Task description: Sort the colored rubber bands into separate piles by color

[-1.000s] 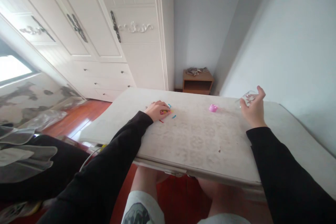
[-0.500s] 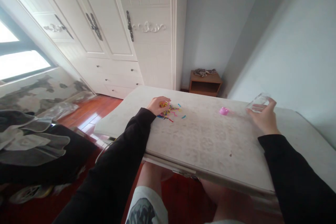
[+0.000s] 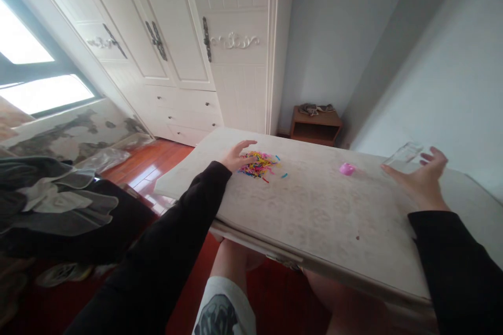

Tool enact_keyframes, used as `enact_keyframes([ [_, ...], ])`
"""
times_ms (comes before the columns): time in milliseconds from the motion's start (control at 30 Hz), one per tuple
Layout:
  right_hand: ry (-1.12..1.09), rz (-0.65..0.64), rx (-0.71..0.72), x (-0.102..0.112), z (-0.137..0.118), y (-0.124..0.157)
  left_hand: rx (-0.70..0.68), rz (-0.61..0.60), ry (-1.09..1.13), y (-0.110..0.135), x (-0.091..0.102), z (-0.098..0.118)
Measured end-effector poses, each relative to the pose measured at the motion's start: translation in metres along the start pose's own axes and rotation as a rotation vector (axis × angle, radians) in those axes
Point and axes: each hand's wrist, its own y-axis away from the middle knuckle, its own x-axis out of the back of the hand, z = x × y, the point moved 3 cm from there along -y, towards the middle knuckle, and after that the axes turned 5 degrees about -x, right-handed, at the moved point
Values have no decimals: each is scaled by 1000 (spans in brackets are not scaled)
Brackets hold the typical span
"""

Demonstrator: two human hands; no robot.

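A heap of small coloured strips [image 3: 260,163] lies on the white table [image 3: 314,214] toward its far left. My left hand [image 3: 238,154] rests just left of the heap, fingers spread and touching its edge. At the far right, my right hand [image 3: 422,178] has its fingers curved round a clear glass jar [image 3: 404,156] that lies tilted on the tabletop. A small pink lid [image 3: 347,168] sits between the heap and the jar.
A white wardrobe [image 3: 204,47] stands behind the table, with a small wooden side table [image 3: 315,124] in the corner. Dark and grey clothing [image 3: 58,204] is piled at the left. A blue-grey wall runs along the right.
My left hand has opened and drawn back off the coloured strips, which now lie uncovered in a heap. My right hand has loosened round the jar. The camera has swung left.
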Motion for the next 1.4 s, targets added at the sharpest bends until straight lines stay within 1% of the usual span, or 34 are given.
enact_keyframes([
  [67, 16, 89, 120, 11, -12, 1, -102, -150, -121, 5, -9, 2],
  [100, 9, 138, 170, 17, -21, 3, -136, -198, -163, 7, -13, 2],
  [167, -29, 137, 233, 24, -45, 11, -163, -230, -195, 7, -20, -1],
  [267, -48, 92, 404, 25, -89, 29, -181, -192, -171, 3, -23, -6],
  [300, -54, 42, 433, 23, -101, 35, -185, -174, -160, 2, -22, -7],
  [333, -60, -14, 439, 20, -110, 40, -185, -153, -150, 1, -20, -7],
  [400, -48, -111, 390, 14, -121, 48, -166, -83, -130, 1, -14, -6],
  [467, -36, -178, 344, 10, -123, 53, -128, 10, -111, 2, -7, -4],
  [533, -40, -199, 336, 9, -118, 54, -93, 80, -96, 4, -2, -1],
  [600, -44, -178, 356, 8, -110, 51, -81, 101, -80, 5, 1, 2],
  [667, -35, -140, 402, 6, -101, 47, -91, 96, -63, 6, 2, 3],
  [767, -33, -82, 505, 3, -94, 44, -138, 43, -62, 7, -1, 3],
  [833, -35, -71, 548, 2, -92, 44, -183, -49, -110, 8, -7, 2],
  [900, -25, -82, 551, 2, -92, 45, -211, -147, -211, 8, -16, -1],
  [933, -17, -89, 546, 2, -93, 46, -213, -178, -267, 8, -19, -2],
  [1033, -4, -111, 531, 1, -95, 48, -231, -195, -348, 6, -24, -6],
  [1100, 0, -121, 531, 1, -96, 48, -255, -174, -316, 4, -24, -6],
  [1167, 6, -129, 531, 1, -96, 48, -253, -124, -257, 3, -20, -4],
  [1300, 20, -144, 499, 0, -97, 48, -231, 60, -151, 4, -10, 4],
  [1400, 22, -162, 479, 0, -97, 49, -248, 146, -105, 7, -6, 9],
])
